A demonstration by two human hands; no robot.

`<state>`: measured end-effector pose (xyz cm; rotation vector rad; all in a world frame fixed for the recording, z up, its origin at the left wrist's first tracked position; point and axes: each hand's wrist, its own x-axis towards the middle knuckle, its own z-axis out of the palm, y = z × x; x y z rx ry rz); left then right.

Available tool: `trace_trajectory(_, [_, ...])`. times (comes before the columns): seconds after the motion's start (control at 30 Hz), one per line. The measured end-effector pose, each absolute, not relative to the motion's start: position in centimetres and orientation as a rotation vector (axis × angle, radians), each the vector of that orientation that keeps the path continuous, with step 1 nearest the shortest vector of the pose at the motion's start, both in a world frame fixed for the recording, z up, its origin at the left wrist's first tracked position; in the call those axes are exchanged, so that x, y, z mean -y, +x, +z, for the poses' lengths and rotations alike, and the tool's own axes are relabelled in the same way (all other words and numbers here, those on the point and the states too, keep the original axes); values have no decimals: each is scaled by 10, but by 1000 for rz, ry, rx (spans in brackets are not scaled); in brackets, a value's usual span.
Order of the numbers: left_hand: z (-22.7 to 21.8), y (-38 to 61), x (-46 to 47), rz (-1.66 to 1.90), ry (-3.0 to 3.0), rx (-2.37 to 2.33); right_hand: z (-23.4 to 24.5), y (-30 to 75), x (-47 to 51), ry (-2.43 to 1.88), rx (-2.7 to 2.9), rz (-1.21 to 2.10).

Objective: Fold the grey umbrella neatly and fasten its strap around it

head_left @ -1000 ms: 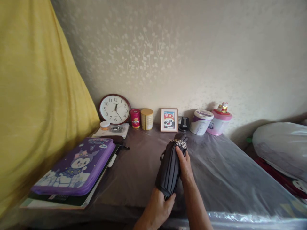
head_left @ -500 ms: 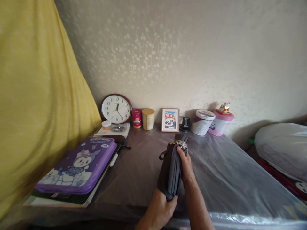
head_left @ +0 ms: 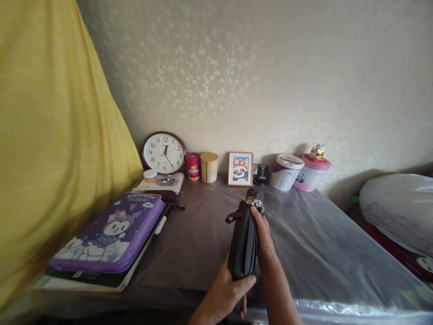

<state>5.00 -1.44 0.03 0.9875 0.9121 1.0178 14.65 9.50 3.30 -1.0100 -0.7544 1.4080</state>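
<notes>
A folded dark grey umbrella [head_left: 244, 239] is held between both hands above the front of the table, its tip pointing away toward the wall. My left hand [head_left: 226, 291] is wrapped round its near, lower end. My right hand [head_left: 264, 239] grips the far part along its right side, fingers near the patterned band [head_left: 256, 203] at the top. A short strap loop [head_left: 232, 217] sticks out on the umbrella's left.
The table [head_left: 314, 253] wears a dark cloth under clear plastic. A purple cartoon case [head_left: 111, 232] lies on books at left. Along the wall stand a clock [head_left: 163, 153], two tins [head_left: 201, 167], a framed panda picture [head_left: 240, 169] and two tubs [head_left: 297, 172]. Yellow curtain [head_left: 50, 158] left, bagged items [head_left: 399, 212] right.
The umbrella has turned more upright and straighter toward the wall. My left hand has slid up and closed more fully round its near end. My right hand has stayed on the far part.
</notes>
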Motion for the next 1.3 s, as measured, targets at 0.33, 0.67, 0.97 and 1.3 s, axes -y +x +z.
trace_trajectory(0.33, [4,47,11,1005,905,-762,35,144,-93,-1040,673,1510])
trace_trajectory(0.67, [-4,44,12,1018,1104,-976,32,143,-95,-1047,768,1457])
trace_trajectory(0.97, [-3,14,-11,1691,1597,-1568,30,141,-94,-1023,747,1390])
trace_trajectory(1.3, [25,40,-42,1526,2224,-1664,30,143,-94,-898,715,1423])
